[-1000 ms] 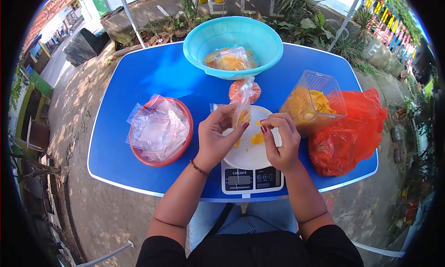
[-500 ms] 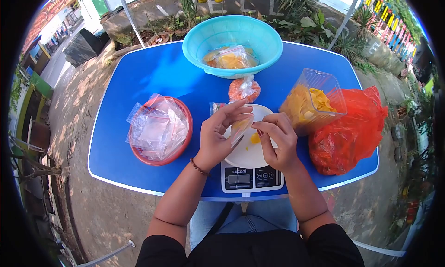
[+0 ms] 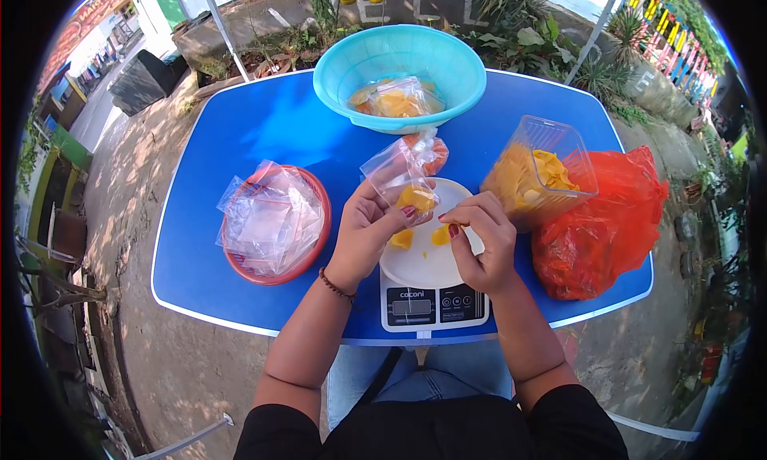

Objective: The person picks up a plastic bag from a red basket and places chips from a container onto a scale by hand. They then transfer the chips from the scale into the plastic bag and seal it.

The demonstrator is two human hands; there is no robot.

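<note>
Between the thumb and fingers of my left hand (image 3: 369,228) is a small clear plastic bag (image 3: 391,169) with yellow chips at its lower end. My right hand (image 3: 486,240) is just right of the bag, over the plate, its thumb and fingertips pinched together; what is between them, if anything, is too small to make out. Under both hands is a round white plate (image 3: 423,270) with a few yellow pieces (image 3: 441,235) on it. The plate rests on a white kitchen scale (image 3: 435,326) with a dark display.
A red basket of clear bags (image 3: 274,224) stands at left. Behind sits a turquoise basin (image 3: 335,76) with filled bags, and nearer a knotted bag of orange bits (image 3: 435,152). At right are a clear container of yellow chips (image 3: 534,176) and a red plastic bag (image 3: 599,236).
My left hand has turned the bag, so its upper part now leans up and left and its chips face me. A yellow piece at the plate's left now shows. The right hand has barely moved.
</note>
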